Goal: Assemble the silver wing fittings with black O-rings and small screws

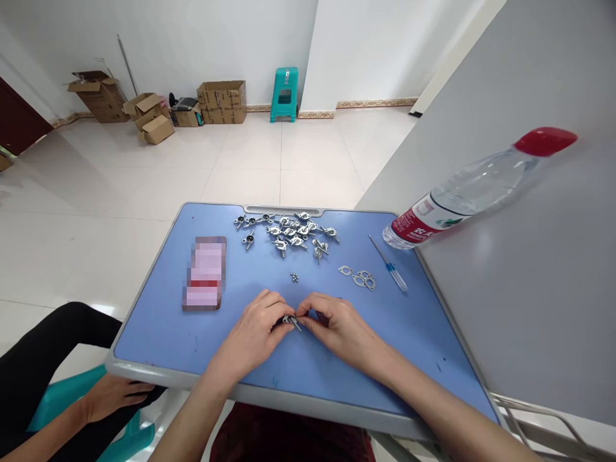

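Note:
Over the near middle of the blue table, my left hand pinches a small silver metal fitting with a flange and a thin stem. Thumb and fingers of my right hand are closed together at the fitting's right side; whatever lies between those fingertips is too small to make out. Just beyond the hands sits a small cluster of shiny metal nuts or balls. A pile of similar metal fittings lies farther back. To the right are several flat metal flange plates with holes.
A blurred-out phone-like object lies at the table's left. On the right are a screwdriver with a clear-blue handle and a water bottle near a grey panel. Another person's hand rests at lower left. Cardboard boxes and a teal stool stand by the wall.

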A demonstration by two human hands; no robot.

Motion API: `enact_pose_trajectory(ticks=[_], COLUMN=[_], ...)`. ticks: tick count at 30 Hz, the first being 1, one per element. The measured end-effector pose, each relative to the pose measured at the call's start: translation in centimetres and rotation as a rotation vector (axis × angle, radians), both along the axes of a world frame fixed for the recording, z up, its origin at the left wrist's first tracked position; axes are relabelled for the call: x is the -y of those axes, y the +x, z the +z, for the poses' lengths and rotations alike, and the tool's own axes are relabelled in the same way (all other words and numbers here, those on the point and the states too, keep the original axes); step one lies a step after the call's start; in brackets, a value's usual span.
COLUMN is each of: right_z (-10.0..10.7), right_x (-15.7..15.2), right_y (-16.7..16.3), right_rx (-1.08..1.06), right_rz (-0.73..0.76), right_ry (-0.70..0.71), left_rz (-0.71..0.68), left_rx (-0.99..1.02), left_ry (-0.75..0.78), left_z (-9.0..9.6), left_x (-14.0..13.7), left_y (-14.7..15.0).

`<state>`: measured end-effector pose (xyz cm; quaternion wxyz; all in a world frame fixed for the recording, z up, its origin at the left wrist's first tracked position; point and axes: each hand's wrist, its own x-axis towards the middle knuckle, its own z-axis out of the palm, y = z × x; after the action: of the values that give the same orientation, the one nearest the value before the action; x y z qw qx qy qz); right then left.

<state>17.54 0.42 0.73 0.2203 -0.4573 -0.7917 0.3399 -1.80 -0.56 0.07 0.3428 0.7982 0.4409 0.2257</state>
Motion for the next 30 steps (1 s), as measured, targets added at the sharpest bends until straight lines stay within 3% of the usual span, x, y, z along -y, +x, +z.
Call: enact_pose_trajectory(ticks=[4,12,26,30], right_z=[0.2,0.0,0.0,0.2], right_x=[-0.1,-0.2,0.9,1.1], right_y=[-0.2,0.3,0.1,-0.2], right_rx=[0.028,0.096,0.427,0.469], right_rz=[0.004,0.030,0.203,0.221], right_ry=[-0.016,0.089,0.573,0.655], left_rz=[-0.002,0.000,-0.007,-0.009], left_rx=[0.000,-0.003,-0.030,-0.024], left_ry=[0.006,0.015,0.028,0.023], left_z=[0.0,0.0,0.0,0.0], left_x=[0.0,0.0,0.1,0.1], left_y=[0.0,0.0,0.1,0.1])
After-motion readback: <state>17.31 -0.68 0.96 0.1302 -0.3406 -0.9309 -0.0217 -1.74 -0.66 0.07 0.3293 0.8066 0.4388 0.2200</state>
